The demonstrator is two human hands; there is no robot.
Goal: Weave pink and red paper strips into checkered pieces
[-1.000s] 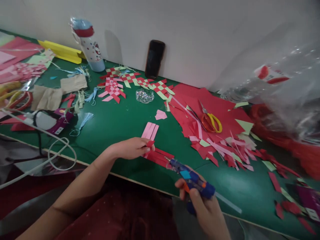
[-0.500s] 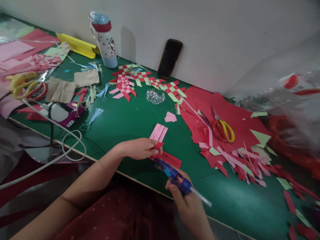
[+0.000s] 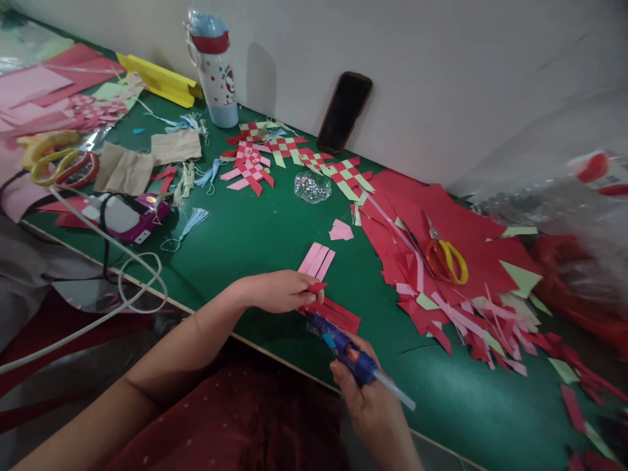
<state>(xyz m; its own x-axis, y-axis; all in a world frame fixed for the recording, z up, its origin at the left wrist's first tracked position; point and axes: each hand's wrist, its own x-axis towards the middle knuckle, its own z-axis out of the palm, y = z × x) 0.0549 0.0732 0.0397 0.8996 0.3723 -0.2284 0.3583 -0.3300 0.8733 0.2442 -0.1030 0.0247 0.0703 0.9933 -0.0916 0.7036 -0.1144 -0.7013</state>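
My left hand (image 3: 289, 292) is closed, its thumb and fingers pinching a folded red and pink paper piece with slit strips. The pink strips (image 3: 316, 260) point away from me, and the red strips (image 3: 343, 315) run to the right. In my right hand (image 3: 366, 386) is a blue glue gun (image 3: 338, 343), a clear glue stick (image 3: 395, 389) jutting from its back end. The glue gun's tip is close to the paper under my left fingers; whether they touch cannot be seen. A small pink paper scrap (image 3: 341, 229) lies just beyond.
Woven paper fish (image 3: 252, 171) and a clear dish of beads (image 3: 313, 188) lie farther back. Scissors (image 3: 446, 258) rest on red paper (image 3: 417, 196) at right. A phone (image 3: 345, 111) leans on the wall beside a bottle (image 3: 216, 75). A white cable (image 3: 142, 261) loops at left.
The view has shifted slightly, so the table things sit a little farther right. Both hands keep nearly the same place and hold on the paper and glue gun.
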